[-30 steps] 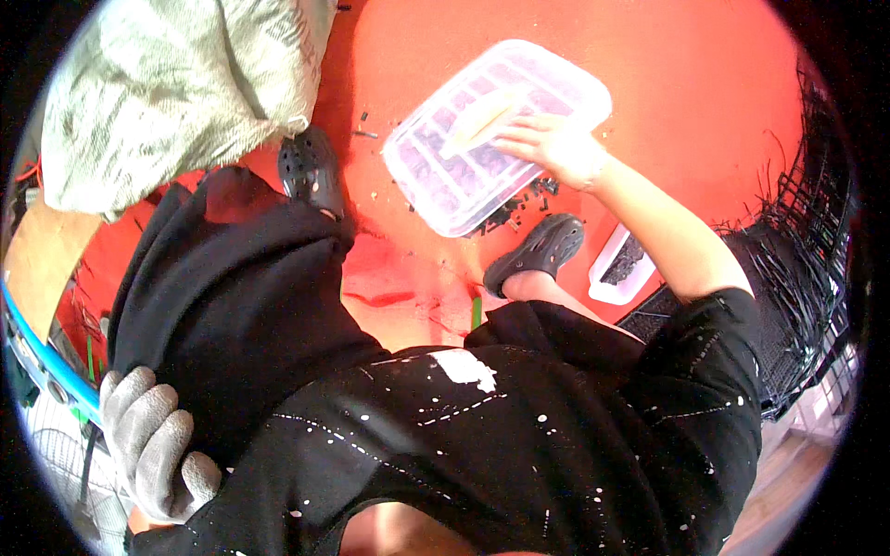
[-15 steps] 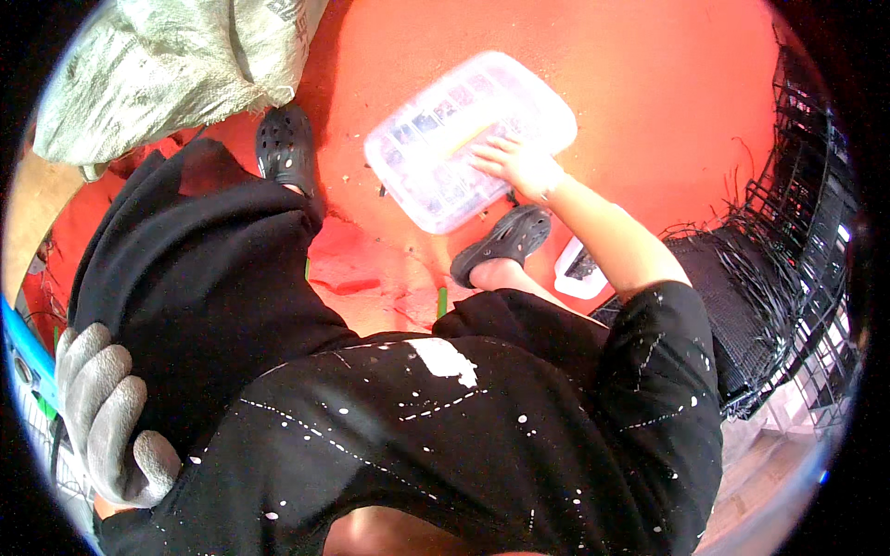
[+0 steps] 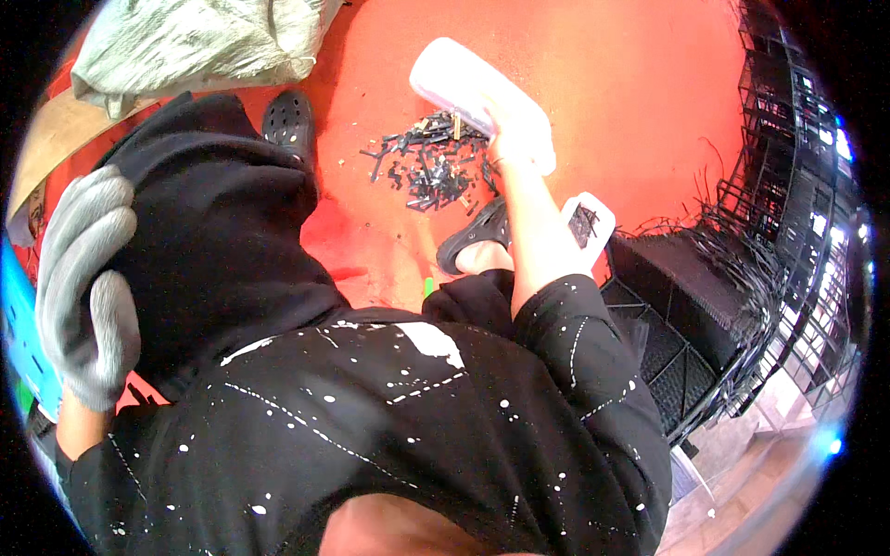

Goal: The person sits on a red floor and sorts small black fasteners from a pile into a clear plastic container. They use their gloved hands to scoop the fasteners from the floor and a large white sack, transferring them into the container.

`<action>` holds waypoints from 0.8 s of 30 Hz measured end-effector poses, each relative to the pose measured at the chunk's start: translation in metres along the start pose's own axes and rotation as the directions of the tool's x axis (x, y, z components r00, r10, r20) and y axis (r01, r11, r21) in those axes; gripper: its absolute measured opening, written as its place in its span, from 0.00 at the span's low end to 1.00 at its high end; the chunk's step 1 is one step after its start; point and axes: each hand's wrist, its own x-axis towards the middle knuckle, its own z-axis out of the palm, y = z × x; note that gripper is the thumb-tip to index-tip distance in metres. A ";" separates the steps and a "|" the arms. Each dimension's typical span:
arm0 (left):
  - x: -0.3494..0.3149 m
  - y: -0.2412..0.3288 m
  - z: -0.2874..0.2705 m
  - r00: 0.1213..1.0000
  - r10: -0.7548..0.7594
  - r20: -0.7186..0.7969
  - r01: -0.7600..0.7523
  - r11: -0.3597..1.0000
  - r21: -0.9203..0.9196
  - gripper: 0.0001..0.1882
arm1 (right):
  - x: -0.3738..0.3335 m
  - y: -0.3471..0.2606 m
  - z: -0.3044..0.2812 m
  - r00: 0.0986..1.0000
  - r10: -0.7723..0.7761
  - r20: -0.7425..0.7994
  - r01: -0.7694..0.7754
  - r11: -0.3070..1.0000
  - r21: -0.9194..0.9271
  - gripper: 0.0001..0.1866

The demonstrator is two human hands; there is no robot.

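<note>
We are judging the white container (image 3: 454, 76) light, stiff, best rim-held: right grip (image 3: 510, 139) clamped on it, left grip (image 3: 88, 278) apart.

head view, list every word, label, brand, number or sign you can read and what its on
No text can be read.
Sack: no legible lettering.
Shirt: white dashes and specks, no letters.
Plastic box: too bright to read any marking.

Datum: the scraps (image 3: 436, 181). My right hand (image 3: 513, 148) can pass over floor (image 3: 640, 111) to their right, short of the rack (image 3: 774, 130). Obstructions: box (image 3: 459, 76) beyond them, right shoe (image 3: 475, 233) nearer me, sack (image 3: 209, 46) far left.
</note>
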 end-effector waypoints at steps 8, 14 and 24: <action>-0.025 0.004 0.011 0.933 -0.088 -0.350 0.041 0.989 -0.141 0.12 | -0.064 0.063 -0.036 0.852 -0.418 0.316 0.523 0.636 -0.568 0.18; -0.020 0.011 0.021 0.885 -0.058 -0.462 -0.064 0.967 -0.245 0.10 | -0.070 0.018 -0.094 0.922 -0.329 -0.205 0.220 0.879 -0.423 0.13; -0.027 0.005 0.015 0.900 0.010 -0.437 -0.069 0.990 -0.120 0.10 | -0.110 -0.030 -0.100 0.980 -0.127 0.155 0.192 0.369 -0.909 0.24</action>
